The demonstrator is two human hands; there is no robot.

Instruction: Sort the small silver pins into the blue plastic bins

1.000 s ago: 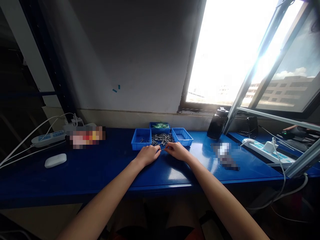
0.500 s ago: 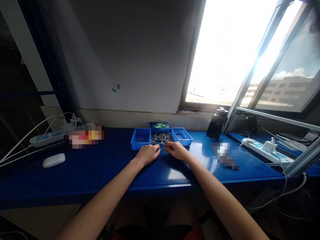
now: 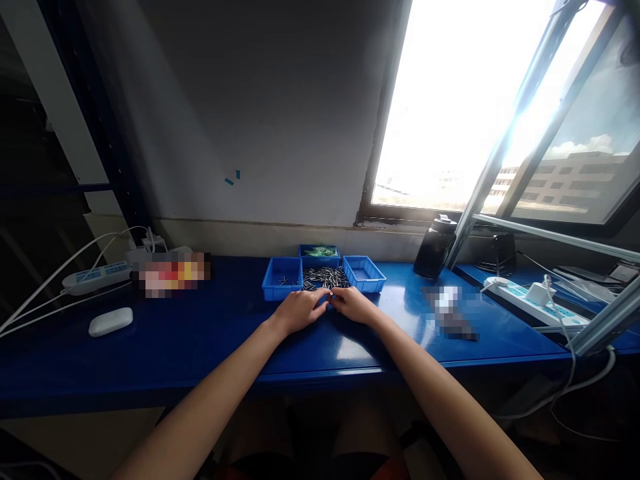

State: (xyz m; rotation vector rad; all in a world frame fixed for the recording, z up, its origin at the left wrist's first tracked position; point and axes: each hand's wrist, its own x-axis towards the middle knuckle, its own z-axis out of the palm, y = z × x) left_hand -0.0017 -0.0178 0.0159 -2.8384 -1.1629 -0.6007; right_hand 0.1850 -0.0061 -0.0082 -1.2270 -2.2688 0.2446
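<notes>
Left hand and right hand meet at the fingertips over a glossy blue desk; a bright speck shows there (part or fingernail, cannot tell), so finger closure on either side is unclear. From the hands: metal pins heaped at 12 o'clock, left tray at 10, right tray at 2. Grey wall, 11; glaring window, 1; bottle, 2; white case, 9.

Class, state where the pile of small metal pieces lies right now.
In the head view, the pile lies centrally between the left bin and right bin, just beyond the left hand and right hand.
</notes>
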